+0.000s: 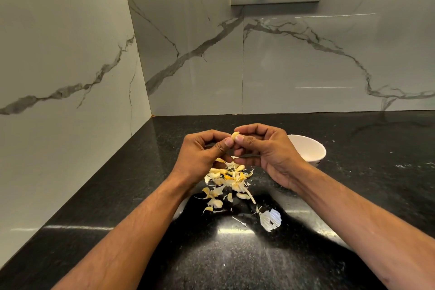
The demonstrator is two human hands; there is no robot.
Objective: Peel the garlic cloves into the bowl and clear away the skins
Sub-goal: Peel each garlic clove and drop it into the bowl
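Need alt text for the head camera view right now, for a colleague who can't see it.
Both hands, left hand and right hand, pinch one garlic clove above a black counter. Loose skins lie scattered beneath them, and a white bowl stands to the right, partly behind the right hand.

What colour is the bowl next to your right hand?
White, as the bowl shows in the head view.

The light is soft and a bit dim. Bright white streaks shine on the black worktop point(306, 254) below the fingers point(229, 142), and thin streaks shine on the marble wall point(306, 59) above them. Dark arm shadows lie on the worktop under the fingers. The middle looks sharp. Far from the fingers, the wall lines bend at the edges.
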